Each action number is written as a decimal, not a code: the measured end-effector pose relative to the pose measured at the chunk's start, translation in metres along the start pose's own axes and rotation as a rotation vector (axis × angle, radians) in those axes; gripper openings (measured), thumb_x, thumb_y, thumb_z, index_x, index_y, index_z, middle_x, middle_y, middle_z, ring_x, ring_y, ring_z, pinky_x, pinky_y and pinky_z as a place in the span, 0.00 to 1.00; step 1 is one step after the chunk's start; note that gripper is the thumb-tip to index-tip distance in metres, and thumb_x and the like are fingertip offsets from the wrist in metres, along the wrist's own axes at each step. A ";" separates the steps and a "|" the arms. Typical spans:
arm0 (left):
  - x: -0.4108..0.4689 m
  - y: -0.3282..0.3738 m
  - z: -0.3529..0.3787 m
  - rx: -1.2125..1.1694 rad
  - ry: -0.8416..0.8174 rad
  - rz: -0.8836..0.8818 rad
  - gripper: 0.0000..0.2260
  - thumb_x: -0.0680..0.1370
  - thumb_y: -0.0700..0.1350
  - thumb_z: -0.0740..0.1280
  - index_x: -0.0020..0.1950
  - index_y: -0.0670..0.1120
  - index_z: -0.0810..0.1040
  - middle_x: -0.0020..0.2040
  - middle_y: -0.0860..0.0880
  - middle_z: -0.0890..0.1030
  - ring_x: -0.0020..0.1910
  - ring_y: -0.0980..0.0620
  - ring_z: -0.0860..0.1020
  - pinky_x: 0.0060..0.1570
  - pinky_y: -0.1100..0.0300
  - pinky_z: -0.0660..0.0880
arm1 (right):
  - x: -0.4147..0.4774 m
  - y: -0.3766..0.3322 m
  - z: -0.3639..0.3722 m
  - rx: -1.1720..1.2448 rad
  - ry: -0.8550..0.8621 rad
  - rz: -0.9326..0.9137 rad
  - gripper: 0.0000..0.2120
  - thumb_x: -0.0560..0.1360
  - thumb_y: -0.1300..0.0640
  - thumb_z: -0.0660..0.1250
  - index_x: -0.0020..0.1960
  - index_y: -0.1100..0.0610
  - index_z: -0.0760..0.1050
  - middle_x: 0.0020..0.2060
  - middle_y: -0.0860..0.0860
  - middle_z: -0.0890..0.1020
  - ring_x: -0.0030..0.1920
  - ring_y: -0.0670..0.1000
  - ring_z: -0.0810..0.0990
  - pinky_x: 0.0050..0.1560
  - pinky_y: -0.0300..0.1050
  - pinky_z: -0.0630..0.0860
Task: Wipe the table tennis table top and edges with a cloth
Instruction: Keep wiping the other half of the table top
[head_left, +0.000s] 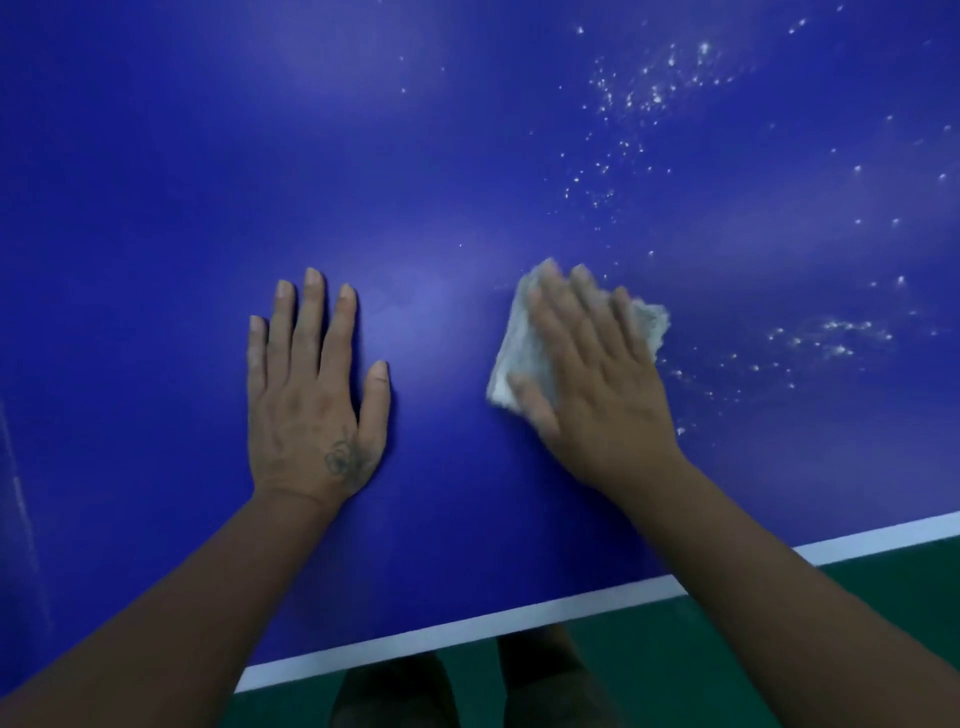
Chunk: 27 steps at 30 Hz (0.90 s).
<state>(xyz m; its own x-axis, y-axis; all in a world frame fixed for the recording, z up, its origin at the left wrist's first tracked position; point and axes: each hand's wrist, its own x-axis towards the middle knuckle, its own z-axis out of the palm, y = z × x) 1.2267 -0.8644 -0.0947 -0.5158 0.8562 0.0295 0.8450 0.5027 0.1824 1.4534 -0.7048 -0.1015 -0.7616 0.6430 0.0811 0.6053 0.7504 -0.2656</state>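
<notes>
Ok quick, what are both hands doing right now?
Left hand: open, flat on the table top, holding nothing.
Right hand: open, straight fingers pressing the cloth down.

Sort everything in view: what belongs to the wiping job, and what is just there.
Job: cloth, right hand pressing it, blue table top, white specks, white edge line.
Just there: left hand resting flat on the top, green floor, the person's legs.
</notes>
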 end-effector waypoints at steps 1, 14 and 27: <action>0.000 0.000 0.000 0.001 0.000 0.003 0.30 0.87 0.55 0.56 0.88 0.45 0.58 0.89 0.43 0.54 0.89 0.42 0.49 0.86 0.37 0.49 | 0.008 -0.004 0.001 -0.016 -0.001 0.084 0.33 0.88 0.44 0.58 0.86 0.61 0.58 0.86 0.56 0.58 0.87 0.58 0.53 0.84 0.66 0.53; -0.001 0.000 0.000 -0.008 0.004 0.011 0.31 0.85 0.52 0.59 0.88 0.44 0.60 0.89 0.42 0.56 0.88 0.41 0.52 0.85 0.36 0.52 | 0.070 -0.046 0.019 -0.023 -0.028 -0.172 0.32 0.88 0.42 0.54 0.85 0.61 0.61 0.85 0.56 0.60 0.86 0.59 0.56 0.84 0.66 0.54; 0.000 -0.006 0.008 0.039 -0.007 0.031 0.32 0.86 0.53 0.56 0.89 0.43 0.56 0.89 0.42 0.53 0.89 0.40 0.51 0.85 0.35 0.53 | 0.175 -0.052 0.022 -0.103 -0.007 -0.132 0.32 0.88 0.40 0.52 0.86 0.57 0.60 0.86 0.53 0.60 0.86 0.58 0.57 0.85 0.63 0.49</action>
<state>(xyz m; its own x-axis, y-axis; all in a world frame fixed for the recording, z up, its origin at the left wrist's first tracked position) 1.2226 -0.8668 -0.1033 -0.4882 0.8723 0.0274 0.8655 0.4799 0.1432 1.2837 -0.6348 -0.0942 -0.8372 0.5372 0.1022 0.5203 0.8401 -0.1535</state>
